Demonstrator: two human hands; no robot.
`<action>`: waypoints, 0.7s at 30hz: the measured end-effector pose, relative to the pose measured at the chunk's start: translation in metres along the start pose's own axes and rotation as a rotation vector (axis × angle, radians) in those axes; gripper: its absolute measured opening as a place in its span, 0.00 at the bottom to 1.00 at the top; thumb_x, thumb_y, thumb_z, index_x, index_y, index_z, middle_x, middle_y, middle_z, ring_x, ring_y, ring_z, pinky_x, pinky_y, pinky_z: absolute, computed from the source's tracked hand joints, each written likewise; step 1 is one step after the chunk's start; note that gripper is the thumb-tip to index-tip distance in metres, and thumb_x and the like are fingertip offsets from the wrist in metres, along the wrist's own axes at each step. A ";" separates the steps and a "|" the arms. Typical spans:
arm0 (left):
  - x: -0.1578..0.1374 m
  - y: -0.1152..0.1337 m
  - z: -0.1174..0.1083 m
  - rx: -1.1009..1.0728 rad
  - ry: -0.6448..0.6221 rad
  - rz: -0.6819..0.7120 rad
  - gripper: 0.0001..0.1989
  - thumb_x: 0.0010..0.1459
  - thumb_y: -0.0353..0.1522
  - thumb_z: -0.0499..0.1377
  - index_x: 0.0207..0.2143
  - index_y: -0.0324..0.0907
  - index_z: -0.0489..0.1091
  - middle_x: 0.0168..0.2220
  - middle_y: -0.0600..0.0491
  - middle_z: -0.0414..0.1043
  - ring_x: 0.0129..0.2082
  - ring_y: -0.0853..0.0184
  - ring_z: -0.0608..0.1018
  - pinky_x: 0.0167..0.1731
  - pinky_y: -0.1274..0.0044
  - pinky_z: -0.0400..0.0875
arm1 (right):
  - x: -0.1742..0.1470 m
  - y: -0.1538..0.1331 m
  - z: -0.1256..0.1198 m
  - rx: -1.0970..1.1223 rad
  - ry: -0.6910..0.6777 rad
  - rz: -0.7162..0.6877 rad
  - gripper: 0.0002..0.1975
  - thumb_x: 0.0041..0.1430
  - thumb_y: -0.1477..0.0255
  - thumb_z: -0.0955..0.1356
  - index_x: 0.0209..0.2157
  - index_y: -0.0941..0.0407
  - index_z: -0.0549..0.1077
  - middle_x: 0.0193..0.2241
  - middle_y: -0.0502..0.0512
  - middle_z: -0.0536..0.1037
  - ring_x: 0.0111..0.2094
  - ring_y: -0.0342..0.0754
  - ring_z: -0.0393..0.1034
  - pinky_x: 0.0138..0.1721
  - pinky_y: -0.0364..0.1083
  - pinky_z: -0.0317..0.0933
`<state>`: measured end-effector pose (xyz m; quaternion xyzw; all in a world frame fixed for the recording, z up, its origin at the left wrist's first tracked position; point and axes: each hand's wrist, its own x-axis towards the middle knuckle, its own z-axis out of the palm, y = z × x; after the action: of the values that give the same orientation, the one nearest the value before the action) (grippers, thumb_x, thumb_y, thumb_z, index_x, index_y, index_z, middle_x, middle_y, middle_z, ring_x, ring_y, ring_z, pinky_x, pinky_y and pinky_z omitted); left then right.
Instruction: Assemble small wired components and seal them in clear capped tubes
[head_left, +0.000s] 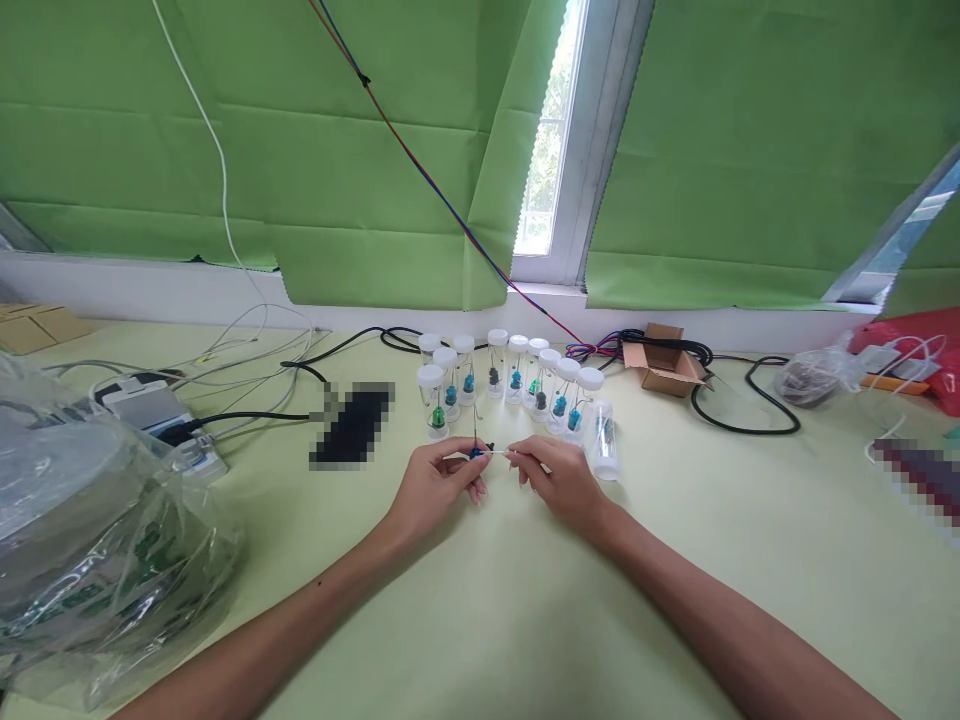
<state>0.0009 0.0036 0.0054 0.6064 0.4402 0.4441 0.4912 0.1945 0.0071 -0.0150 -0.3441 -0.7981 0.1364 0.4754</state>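
Note:
My left hand (435,482) pinches a small blue piece (475,454) between thumb and fingers, and a thin dark stem rises from it. From the right, my right hand (561,482) grips the end of a thin white stick (498,453), whose other end meets or lies close to the blue piece. A small dark bit shows just above the stick. Behind both hands stand several clear vials with white caps (430,374), holding small green, blue or dark pieces with thin stems. One clear vial (605,440) beside my right hand holds no coloured piece that I can see.
A large bundle in clear plastic (112,560) fills the left side. Behind it are a white device (161,410) with cables and a blurred dark rectangle (352,425). An opened cardboard box (666,370), black cable (750,431) and red bag (919,340) lie to the right.

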 end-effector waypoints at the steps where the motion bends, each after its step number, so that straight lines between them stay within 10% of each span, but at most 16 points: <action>1: -0.001 0.000 0.000 0.019 -0.007 0.004 0.13 0.53 0.39 0.65 0.35 0.39 0.74 0.19 0.55 0.72 0.19 0.68 0.73 0.25 0.76 0.71 | 0.000 -0.001 0.000 0.024 -0.004 0.038 0.13 0.68 0.68 0.62 0.32 0.57 0.73 0.21 0.49 0.72 0.23 0.42 0.66 0.29 0.42 0.60; 21: -0.006 -0.001 0.010 0.095 -0.076 0.161 0.07 0.55 0.34 0.63 0.33 0.39 0.76 0.24 0.55 0.71 0.18 0.72 0.74 0.22 0.79 0.71 | -0.013 -0.014 0.005 0.645 0.043 0.625 0.17 0.62 0.58 0.66 0.26 0.56 0.67 0.14 0.43 0.65 0.11 0.38 0.58 0.13 0.38 0.51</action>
<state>0.0094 -0.0039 0.0027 0.6790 0.3916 0.4373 0.4409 0.1884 -0.0120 -0.0185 -0.4058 -0.5624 0.5081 0.5108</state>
